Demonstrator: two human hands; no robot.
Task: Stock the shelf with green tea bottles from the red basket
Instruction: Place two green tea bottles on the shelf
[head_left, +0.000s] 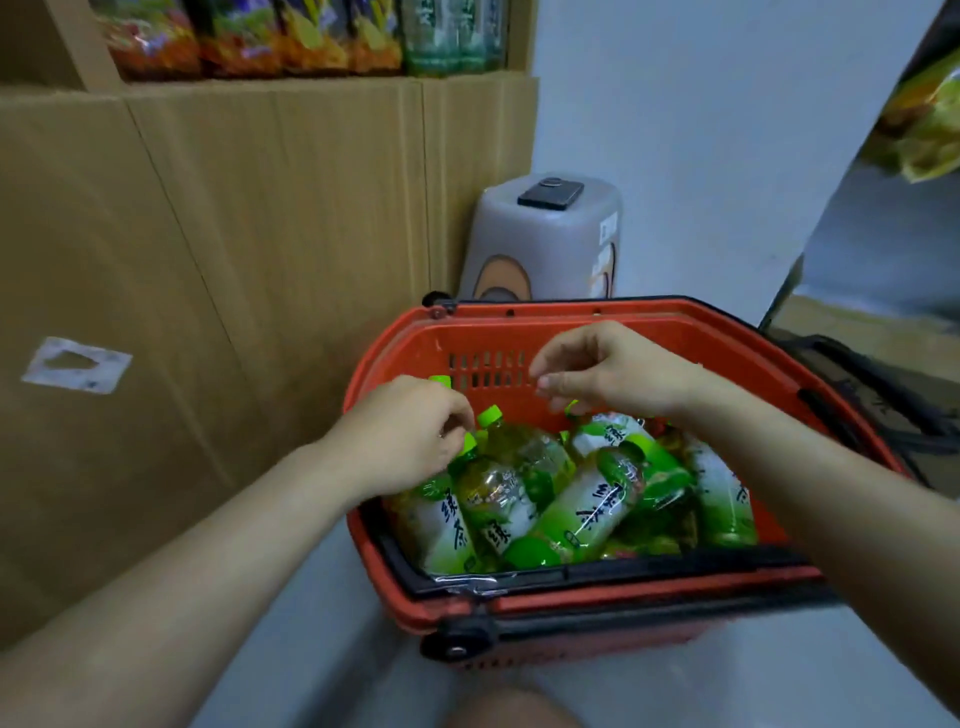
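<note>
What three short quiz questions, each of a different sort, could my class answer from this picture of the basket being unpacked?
1. True or false: the red basket is empty.
2. Which hand touches a bottle cap? A left hand B right hand
3. Fill in: on the shelf, green tea bottles stand beside ____ packets.

Key: 1 false; 2 A; 3 snack.

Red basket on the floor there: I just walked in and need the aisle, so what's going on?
A person is crouched over the red plastic shopping basket, which is piled with green-capped green tea bottles. The left hand is closing on a bottle's green cap at the basket's left side; the right hand hovers above the pile, holding nothing. A few bottles already stand on the cardboard shelf beside snack bags.
</note>
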